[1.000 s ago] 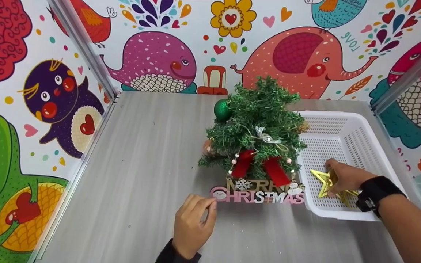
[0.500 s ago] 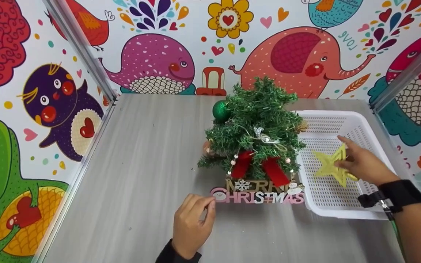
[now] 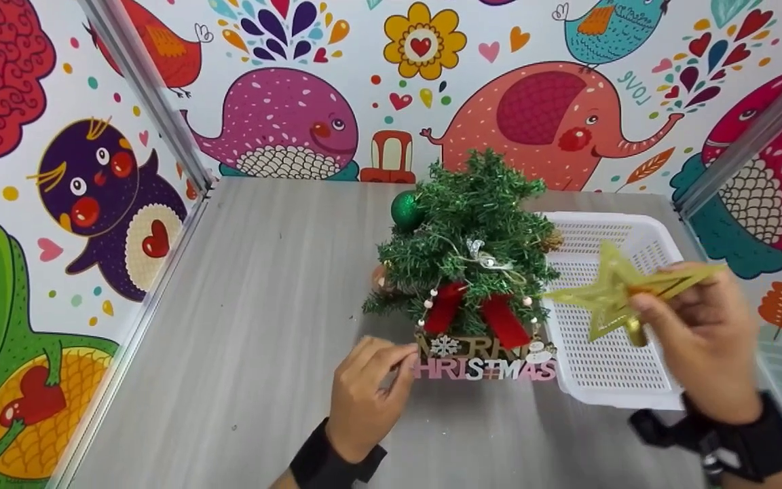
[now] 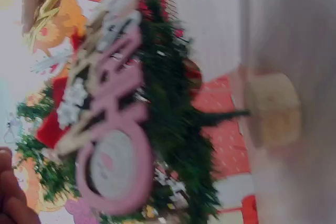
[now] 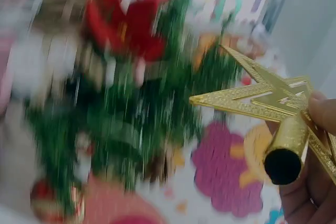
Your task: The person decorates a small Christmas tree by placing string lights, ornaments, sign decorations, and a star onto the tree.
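A gold star tree topper (image 3: 609, 293) is held between the thumb and fingers of my right hand (image 3: 713, 346), raised over the basket's right side. Its hollow socket (image 5: 285, 156) shows in the right wrist view. Left of it stands a small green Christmas tree (image 3: 479, 217) with a red bow (image 3: 506, 322) and a green ball (image 3: 406, 210). A "Merry Christmas" sign (image 3: 482, 370) hangs at its front. My left hand (image 3: 367, 401), fingers loosely curled, is by the sign's left end and holds nothing visible. The left wrist view shows the tree's round wooden base (image 4: 275, 111).
A white perforated basket (image 3: 615, 397) sits right of the tree, close against it. Printed cartoon panels (image 3: 289, 122) wall in the grey table (image 3: 248, 305) at the back and both sides.
My right hand has lifted the star out of the basket, tilting it and bringing it up towards the camera. My left hand has shifted slightly up and right, over the sign's left end.
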{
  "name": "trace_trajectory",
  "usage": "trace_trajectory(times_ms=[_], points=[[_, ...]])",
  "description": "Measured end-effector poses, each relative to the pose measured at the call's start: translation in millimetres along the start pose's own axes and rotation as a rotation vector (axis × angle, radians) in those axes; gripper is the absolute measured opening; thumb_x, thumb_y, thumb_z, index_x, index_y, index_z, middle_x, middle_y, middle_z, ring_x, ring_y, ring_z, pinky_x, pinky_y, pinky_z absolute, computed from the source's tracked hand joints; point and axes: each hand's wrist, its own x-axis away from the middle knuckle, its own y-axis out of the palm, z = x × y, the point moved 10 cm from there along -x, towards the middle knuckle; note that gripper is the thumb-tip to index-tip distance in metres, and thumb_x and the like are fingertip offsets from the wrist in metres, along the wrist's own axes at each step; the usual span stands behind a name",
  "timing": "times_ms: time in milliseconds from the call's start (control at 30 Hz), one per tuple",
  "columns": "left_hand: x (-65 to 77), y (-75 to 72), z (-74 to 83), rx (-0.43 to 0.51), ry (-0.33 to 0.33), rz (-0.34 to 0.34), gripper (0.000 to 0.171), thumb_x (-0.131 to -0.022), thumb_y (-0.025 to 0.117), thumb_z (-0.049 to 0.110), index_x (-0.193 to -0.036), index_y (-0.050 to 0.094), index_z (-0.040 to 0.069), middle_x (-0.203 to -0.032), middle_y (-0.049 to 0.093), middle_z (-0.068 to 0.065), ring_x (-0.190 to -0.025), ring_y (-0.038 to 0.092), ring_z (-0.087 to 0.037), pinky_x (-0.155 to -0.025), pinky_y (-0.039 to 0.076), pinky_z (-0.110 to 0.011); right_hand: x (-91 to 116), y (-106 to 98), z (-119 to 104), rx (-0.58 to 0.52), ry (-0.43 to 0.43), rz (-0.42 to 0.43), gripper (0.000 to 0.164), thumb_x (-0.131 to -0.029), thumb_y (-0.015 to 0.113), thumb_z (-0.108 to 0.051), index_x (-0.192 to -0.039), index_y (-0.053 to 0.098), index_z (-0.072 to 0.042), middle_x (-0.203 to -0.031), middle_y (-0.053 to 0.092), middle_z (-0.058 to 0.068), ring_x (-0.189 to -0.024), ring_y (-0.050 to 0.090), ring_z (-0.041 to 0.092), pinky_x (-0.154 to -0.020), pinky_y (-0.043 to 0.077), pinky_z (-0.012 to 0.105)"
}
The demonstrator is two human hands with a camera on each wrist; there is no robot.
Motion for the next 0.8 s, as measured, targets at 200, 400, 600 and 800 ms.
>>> trace_trajectory(times_ms=[200, 400, 600, 800], points=[[-27.7, 25.2, 9.1, 0.321, -0.111, -0.155, 0.032, -0.103, 0.072, 0.019, -0.125, 0.067, -0.003, -0.112, 0.072, -0.012, -0.100, 0.069, -0.022, -0.086, 0.059, -0.031, 22.2, 75.0, -3.6, -0.157, -0.060, -0.156, 0.028, -0.094, 0.073, 0.007, -0.101, 0.052, 0.026, -0.089, 0.075, 0.013, -0.056, 0.060, 0.011, -0.042, 0.045, 0.023], [-32.1, 47.1, -1.8, 0.569, -0.450, -0.309, 0.027, -0.098, 0.077, 0.010, -0.123, 0.074, 0.002, -0.113, 0.075, -0.010, -0.095, 0.071, -0.016, -0.078, 0.062, -0.032, 32.9, 111.3, 12.7, -0.090, 0.114, -0.233, 0.013, -0.092, 0.069, 0.017, -0.103, 0.061, 0.016, -0.082, 0.072, 0.009, -0.050, 0.053, 0.015, -0.040, 0.042, 0.029], [-46.6, 40.9, -7.8, 0.592, -0.502, -0.246, 0.017, -0.097, 0.076, 0.003, -0.113, 0.076, -0.001, -0.101, 0.074, -0.011, -0.064, 0.065, -0.020, -0.057, 0.057, -0.030, 31.2, 116.6, 16.3, -0.025, 0.182, -0.274, 0.026, -0.088, 0.068, 0.025, -0.110, 0.069, 0.012, -0.093, 0.077, 0.004, -0.069, 0.068, 0.010, -0.060, 0.055, 0.020], [-74.2, 38.6, -5.7, 0.612, -0.482, -0.269, 0.031, -0.095, 0.077, 0.001, -0.124, 0.067, -0.004, -0.104, 0.073, -0.012, -0.082, 0.067, -0.015, -0.067, 0.058, -0.030, 16.7, 113.6, 13.8, -0.151, 0.239, -0.257, 0.031, -0.086, 0.064, 0.029, -0.111, 0.074, 0.012, -0.102, 0.080, 0.009, -0.085, 0.077, 0.013, -0.072, 0.061, 0.023]])
